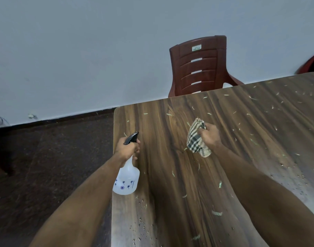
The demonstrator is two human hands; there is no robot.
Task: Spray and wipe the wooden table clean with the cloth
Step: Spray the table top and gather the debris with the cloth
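Observation:
The wooden table (241, 122) fills the right half of the view, strewn with pale green shreds and dark specks. My left hand (126, 148) grips the neck of a white spray bottle (126, 180) with a black trigger head, held over the table's left edge with the nozzle pointing away from me. My right hand (209, 136) holds a bunched checked cloth (196, 139), beige with dark stripes, just above or on the tabletop near the middle. Droplets or specks dot the wood near the bottom of the view.
A brown plastic chair (200, 68) stands behind the table's far edge against a pale wall. Part of another reddish chair (311, 64) shows at the far right. Dark floor (54, 157) lies to the left of the table.

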